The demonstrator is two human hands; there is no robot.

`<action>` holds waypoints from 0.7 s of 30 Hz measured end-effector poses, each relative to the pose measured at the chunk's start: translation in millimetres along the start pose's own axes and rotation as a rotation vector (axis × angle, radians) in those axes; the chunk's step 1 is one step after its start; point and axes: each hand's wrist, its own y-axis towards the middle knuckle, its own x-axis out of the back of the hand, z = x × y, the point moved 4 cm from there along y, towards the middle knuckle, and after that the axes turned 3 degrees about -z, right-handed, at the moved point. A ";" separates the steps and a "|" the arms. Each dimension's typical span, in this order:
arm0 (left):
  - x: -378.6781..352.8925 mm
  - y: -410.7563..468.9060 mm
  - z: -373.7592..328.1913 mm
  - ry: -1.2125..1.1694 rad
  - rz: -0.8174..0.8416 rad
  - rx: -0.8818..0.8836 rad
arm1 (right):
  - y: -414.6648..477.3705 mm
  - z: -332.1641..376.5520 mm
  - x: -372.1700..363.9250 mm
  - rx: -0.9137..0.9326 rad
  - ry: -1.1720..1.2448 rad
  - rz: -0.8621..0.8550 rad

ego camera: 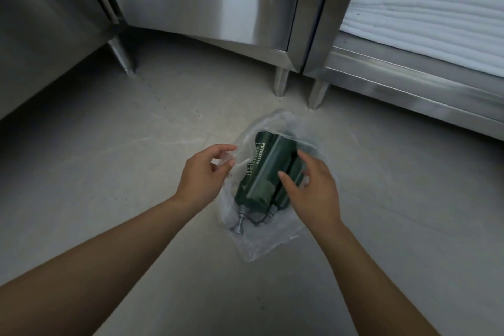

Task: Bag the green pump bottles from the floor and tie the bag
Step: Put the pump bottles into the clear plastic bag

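Dark green pump bottles (260, 169) lie side by side inside a clear plastic bag (266, 243) on the pale floor, grey pump heads pointing toward me. My left hand (203, 176) pinches the bag's left edge between thumb and fingers. Over the right side of the bottles hovers my right hand (311, 188), fingers spread and curled, touching or just above the plastic; I cannot tell if it grips anything. The rightmost bottle is partly hidden under that hand.
Stainless steel cabinets (207, 0) on short legs (281, 82) stand along the far side and left. A lower shelf at the right holds stacked white towels (431, 8). Bare floor (109, 161) surrounds the bag.
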 end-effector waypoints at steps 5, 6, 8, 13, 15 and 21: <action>-1.8 2.3 5.7 0.080 0.006 -0.015 | -13.4 -19.9 15.4 0.068 0.040 -0.013; -1.8 2.1 5.9 0.087 0.009 -0.013 | -15.4 -23.4 16.6 0.081 0.029 -0.015; -0.9 -0.1 5.9 0.106 0.021 -0.018 | -19.1 -28.3 18.1 0.110 0.001 -0.036; 4.8 -9.1 7.4 0.079 0.057 0.002 | -24.1 -39.0 17.8 0.047 -0.063 -0.120; 5.4 -13.5 11.3 0.094 0.081 0.015 | -27.2 -43.2 11.6 0.014 -0.073 -0.090; 4.4 -23.4 29.2 0.119 0.077 0.031 | -41.9 -61.0 -4.6 0.045 -0.236 -0.055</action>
